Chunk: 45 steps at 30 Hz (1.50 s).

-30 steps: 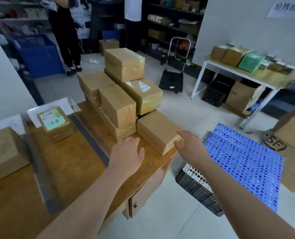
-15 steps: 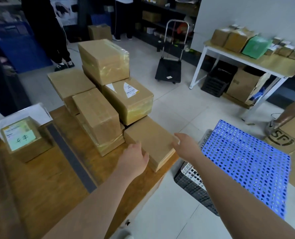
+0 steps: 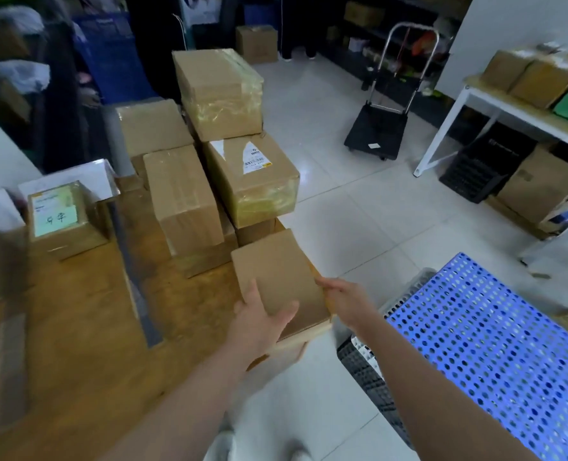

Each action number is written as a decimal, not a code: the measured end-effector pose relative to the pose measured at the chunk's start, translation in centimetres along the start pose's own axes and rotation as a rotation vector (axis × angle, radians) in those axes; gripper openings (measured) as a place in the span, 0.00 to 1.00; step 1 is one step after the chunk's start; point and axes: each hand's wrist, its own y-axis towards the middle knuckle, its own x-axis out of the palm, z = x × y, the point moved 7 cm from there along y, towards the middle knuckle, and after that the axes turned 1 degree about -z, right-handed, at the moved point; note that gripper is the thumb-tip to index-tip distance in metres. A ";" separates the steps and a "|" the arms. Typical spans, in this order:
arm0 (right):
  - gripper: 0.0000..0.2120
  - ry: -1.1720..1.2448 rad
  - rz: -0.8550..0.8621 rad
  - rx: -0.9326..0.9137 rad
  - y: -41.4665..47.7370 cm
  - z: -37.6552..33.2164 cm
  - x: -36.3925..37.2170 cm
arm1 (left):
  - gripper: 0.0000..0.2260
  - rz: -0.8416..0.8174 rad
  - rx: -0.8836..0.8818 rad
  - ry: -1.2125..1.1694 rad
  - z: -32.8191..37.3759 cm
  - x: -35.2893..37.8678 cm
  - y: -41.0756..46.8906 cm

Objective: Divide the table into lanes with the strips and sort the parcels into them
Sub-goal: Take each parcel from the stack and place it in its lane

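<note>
Both hands have closed in since the earlier frame: then they hovered at the box's near end, and now they hold it.

On the wooden table [image 3: 76, 327], the stack of parcels [image 3: 182, 197] fills the far right corner. A grey strip [image 3: 136, 277] runs from the far edge toward the near edge and marks off a lane. To its left a labelled parcel [image 3: 63, 221] sits near the far edge. The flat cardboard parcel [image 3: 276, 271] lies at the right edge in front of the stack, its near end jutting past the table corner.

The left hand [image 3: 259, 321] grips the near left corner, thumb spread across the top. The right hand [image 3: 345, 301] holds the right side, its fingers mostly hidden.

The step in hand looks like picking this parcel for sorting. Next it needs a level lift clear of the stack, then a carry across the strip into its lane.
</note>
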 end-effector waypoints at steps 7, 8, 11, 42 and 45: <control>0.18 0.193 -0.211 -0.070 -2.2 0.8 -0.8 | 0.62 0.052 -0.127 -0.459 -1.6 2.4 -1.7; 0.16 0.217 -0.228 -0.079 -2.4 0.9 -0.8 | 0.65 0.046 -0.147 -0.503 -1.8 2.7 -2.1; 0.12 0.308 -0.212 -0.094 -2.9 0.5 -0.8 | 0.64 -0.004 -0.162 -0.720 -2.1 3.8 -2.7; 0.14 0.164 -0.302 -0.214 -4.4 -3.2 0.2 | 0.36 0.173 -0.037 -0.882 -4.7 0.5 -6.3; 0.17 0.159 -0.295 -0.278 -5.3 -5.5 0.6 | 0.36 0.182 -0.005 -0.935 -5.0 -0.4 -6.9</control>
